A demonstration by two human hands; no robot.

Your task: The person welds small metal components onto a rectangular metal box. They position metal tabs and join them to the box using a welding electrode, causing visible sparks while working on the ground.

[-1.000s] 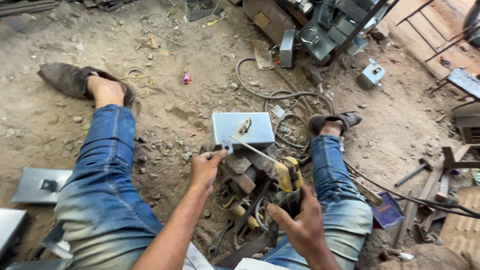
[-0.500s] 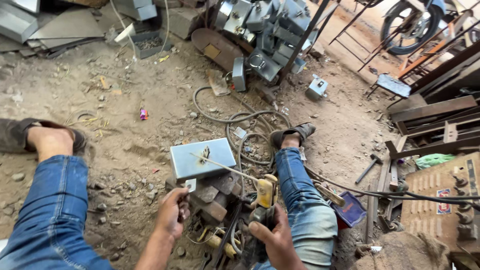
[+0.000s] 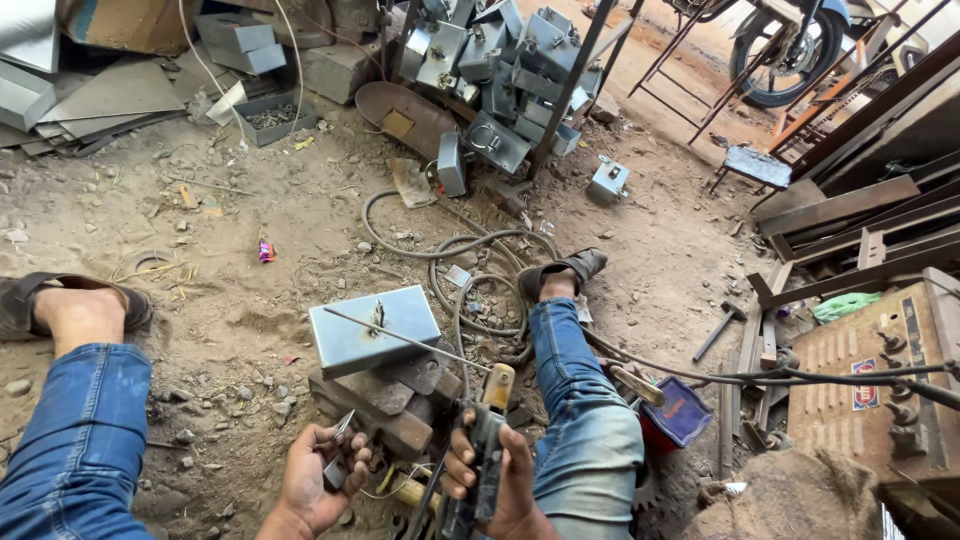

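Note:
I sit on a dirt floor with my legs spread. My right hand (image 3: pixel 500 480) grips a welding electrode holder (image 3: pixel 487 440) whose thin rod (image 3: pixel 405 338) reaches up and left over a grey metal box (image 3: pixel 372 327). The box rests on rusty metal blocks (image 3: pixel 385 405) between my knees. My left hand (image 3: pixel 318 475) holds a small flat metal piece (image 3: pixel 338 448) just left of the blocks, palm up.
Grey cables (image 3: pixel 455 265) coil past my right foot. A pile of grey metal boxes (image 3: pixel 490 70) leans at the top. A welding machine (image 3: pixel 880 385) stands at the right, a hammer (image 3: pixel 718 328) and a blue-red tub (image 3: pixel 675 412) beside my right leg. Sheet metal (image 3: pixel 80 95) lies top left.
My view has tilted up and to the right, so the box pile and welding machine show more. My left hand has come off the blocks and now holds a small metal piece.

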